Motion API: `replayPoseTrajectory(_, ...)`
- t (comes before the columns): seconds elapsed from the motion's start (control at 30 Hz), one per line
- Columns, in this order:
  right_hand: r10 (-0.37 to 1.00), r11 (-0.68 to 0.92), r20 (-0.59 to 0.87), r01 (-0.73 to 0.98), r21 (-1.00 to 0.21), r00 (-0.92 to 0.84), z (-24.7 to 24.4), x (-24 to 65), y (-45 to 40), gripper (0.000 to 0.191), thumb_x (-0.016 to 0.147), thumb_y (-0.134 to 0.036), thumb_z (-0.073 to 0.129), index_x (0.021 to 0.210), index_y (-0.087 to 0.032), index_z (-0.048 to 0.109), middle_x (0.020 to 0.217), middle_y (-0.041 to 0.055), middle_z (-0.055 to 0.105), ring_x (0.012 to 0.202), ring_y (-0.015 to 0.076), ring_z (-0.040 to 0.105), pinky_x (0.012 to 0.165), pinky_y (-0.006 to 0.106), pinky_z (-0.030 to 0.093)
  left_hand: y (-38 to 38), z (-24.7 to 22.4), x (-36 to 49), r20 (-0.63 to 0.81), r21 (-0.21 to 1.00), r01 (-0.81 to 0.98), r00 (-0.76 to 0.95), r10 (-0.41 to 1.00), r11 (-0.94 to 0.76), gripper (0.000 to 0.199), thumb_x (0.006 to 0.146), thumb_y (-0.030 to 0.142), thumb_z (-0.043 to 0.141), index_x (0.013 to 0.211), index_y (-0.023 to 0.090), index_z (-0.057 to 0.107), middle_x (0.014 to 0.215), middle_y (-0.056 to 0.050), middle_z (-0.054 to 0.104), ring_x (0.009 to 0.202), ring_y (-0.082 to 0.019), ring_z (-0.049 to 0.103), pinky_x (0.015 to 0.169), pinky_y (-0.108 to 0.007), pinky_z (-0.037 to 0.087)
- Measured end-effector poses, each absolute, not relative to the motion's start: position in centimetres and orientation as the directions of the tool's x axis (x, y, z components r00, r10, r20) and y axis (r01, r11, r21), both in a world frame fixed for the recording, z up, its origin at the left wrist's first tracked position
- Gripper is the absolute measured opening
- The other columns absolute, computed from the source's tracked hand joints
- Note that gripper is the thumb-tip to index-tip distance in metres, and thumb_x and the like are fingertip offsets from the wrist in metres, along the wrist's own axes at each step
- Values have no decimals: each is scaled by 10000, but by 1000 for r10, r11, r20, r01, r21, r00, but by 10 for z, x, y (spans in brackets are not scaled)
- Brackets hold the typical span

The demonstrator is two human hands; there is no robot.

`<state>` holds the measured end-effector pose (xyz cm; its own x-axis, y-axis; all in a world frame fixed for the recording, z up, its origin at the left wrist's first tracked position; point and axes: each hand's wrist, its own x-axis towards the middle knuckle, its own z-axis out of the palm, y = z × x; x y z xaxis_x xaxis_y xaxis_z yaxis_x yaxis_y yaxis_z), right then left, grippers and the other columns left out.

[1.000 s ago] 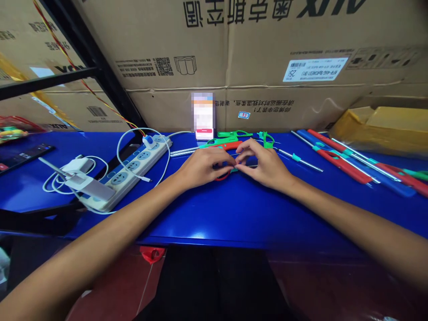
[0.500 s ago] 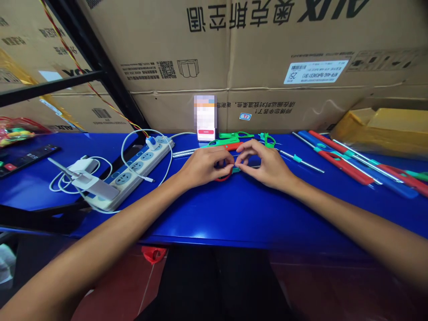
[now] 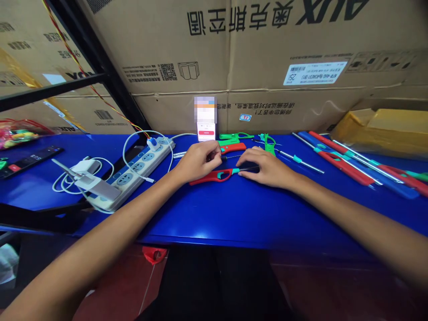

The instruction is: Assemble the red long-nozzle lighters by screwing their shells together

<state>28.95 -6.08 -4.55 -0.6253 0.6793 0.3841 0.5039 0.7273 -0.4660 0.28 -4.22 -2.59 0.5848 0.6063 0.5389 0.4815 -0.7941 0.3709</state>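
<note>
My left hand (image 3: 201, 159) is closed in a pinch on a small black part (image 3: 224, 158). From this part a thin wire (image 3: 233, 156) runs toward the fingers of my right hand (image 3: 264, 165). That hand is curved, with a gap between thumb and index finger. Its thumb is by the green neck of a red long-nosed lighter (image 3: 204, 178), which lies on the blue table (image 3: 214, 214) below both hands. Behind my hands lie another red lighter (image 3: 236, 147) and green lighter bodies (image 3: 269, 143), partly covered.
Red and blue lighters with metal tubes (image 3: 347, 167) lie at the right. A lit phone (image 3: 205, 127) leans against a cardboard box (image 3: 261, 80). At the left are a power strip (image 3: 135, 174), a white charger (image 3: 100, 185) with cables, and a remote control (image 3: 30, 161).
My hands have moved apart from a shared pinch, the left going left with the black part. More of the red lighter beneath them shows.
</note>
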Motion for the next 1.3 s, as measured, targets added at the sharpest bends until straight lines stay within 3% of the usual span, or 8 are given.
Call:
replayPoseTrajectory(0.1,674,731,366,508,-456,-642,-48,291,-59,148,1015,-415,762,1087,-296,814,1143,81,802,1128,320,700,1059,547,527,-40,-26,1,524,367,499,586,618,-785,274,1044,274,564,776,218,553,722,-6,635,658,-147,526,646,-312,392)
replayPoseTrajectory(0.23,676,729,366,504,-464,-640,-49,292,-57,134,1023,-414,754,1046,-306,829,1118,80,806,1108,321,697,1040,551,531,-37,-26,-1,501,407,489,586,637,-771,298,1111,394,595,883,215,666,813,-36,730,697,-161,596,667,-310,440)
replayPoseTrajectory(0.47,675,729,371,496,-472,-638,-49,292,-57,123,1026,-403,746,1045,-312,827,1121,69,811,1108,310,713,1056,545,522,-38,-24,-4,529,408,456,589,611,-791,192,1081,354,668,1026,205,776,944,-55,808,832,-177,716,757,-309,533)
replayPoseTrajectory(0.63,673,730,375,490,-476,-638,-49,293,-57,126,1023,-393,744,1046,-302,828,1121,74,814,1101,310,725,1058,548,520,-38,-25,-6,536,401,429,607,587,-810,181,1066,332,696,1051,202,821,986,-60,847,814,-172,742,744,-303,552)
replayPoseTrajectory(0.8,673,727,370,481,-489,-641,-49,293,-56,141,1026,-418,745,1046,-313,836,1125,69,816,1114,307,726,1063,544,526,-35,-25,-9,529,412,417,614,585,-810,223,1104,322,640,1128,209,830,1130,-85,876,1016,-212,815,905,-346,614)
replayPoseTrajectory(0.9,681,720,369,486,-495,-633,-48,292,-57,134,1025,-424,751,1038,-322,838,1122,67,815,1118,311,724,1058,547,533,-33,-25,-11,527,415,431,604,598,-801,235,1115,306,610,1128,215,826,1130,-84,877,1043,-214,816,955,-366,616)
replayPoseTrajectory(1.17,677,723,367,484,-493,-638,-47,292,-58,116,1017,-400,752,1035,-314,829,1122,66,820,1108,308,728,1055,554,535,-32,-25,-14,536,441,457,556,635,-772,175,1044,355,744,1031,215,847,975,-56,868,832,-179,777,778,-306,574)
replayPoseTrajectory(1.3,669,732,379,479,-485,-639,-48,292,-57,106,1019,-384,752,1036,-308,824,1116,65,817,1096,305,732,1044,549,537,-33,-25,-14,534,450,457,551,641,-767,210,1036,405,779,990,219,864,938,-52,869,800,-178,768,760,-304,567)
